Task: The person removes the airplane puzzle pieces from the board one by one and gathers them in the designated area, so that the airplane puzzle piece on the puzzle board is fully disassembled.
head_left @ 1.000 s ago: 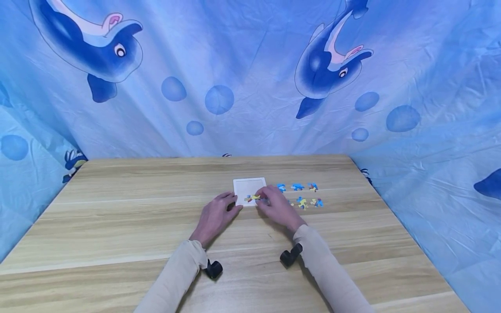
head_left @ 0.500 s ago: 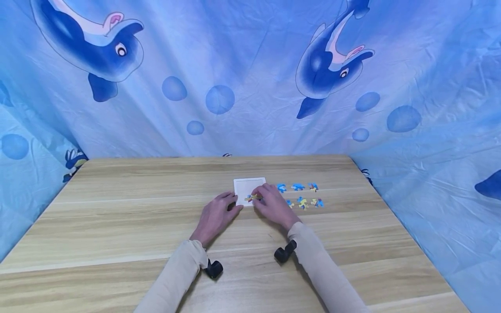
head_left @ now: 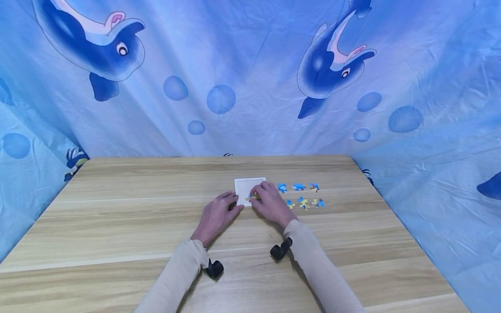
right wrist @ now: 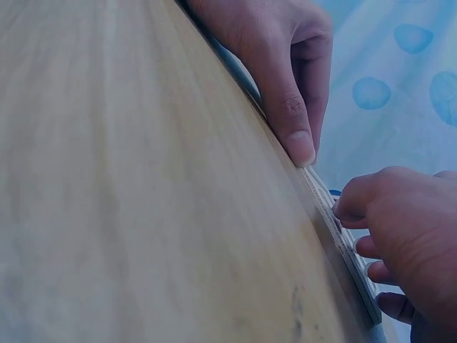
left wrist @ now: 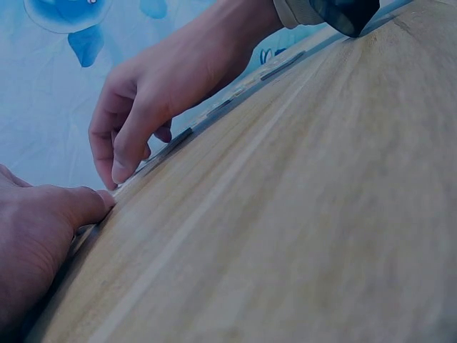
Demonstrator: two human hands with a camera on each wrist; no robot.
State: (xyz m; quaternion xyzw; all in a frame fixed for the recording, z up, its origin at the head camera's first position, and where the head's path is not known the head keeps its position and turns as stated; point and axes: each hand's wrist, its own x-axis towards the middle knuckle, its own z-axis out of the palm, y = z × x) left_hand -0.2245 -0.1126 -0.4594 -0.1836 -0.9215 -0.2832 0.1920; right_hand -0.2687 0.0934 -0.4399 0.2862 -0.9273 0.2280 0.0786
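A small white puzzle tray (head_left: 244,186) lies on the wooden table, with a few yellow and blue jigsaw pieces (head_left: 248,199) along its near side. My left hand (head_left: 214,217) grips the tray's near left corner; in the right wrist view its thumb (right wrist: 301,148) is at the edge. Over the tray's right half, my right hand (head_left: 271,205) has thumb and fingertips together at a jigsaw piece, which they largely hide. A bit of blue (right wrist: 335,192) shows by the right thumb in the right wrist view. The left wrist view shows the right fingers pointing down.
Right of the tray, loose jigsaw pieces lie in two rows, among them a blue one (head_left: 298,187) and a yellow one (head_left: 303,202). A blue curtain (head_left: 250,87) with dolphins hangs behind the table (head_left: 156,182). Black wrist cameras (head_left: 214,269) sit below both sleeves.
My right hand has shifted slightly left over the tray, uncovering more of the loose piece to its right. The left hand has stayed at the tray's corner.
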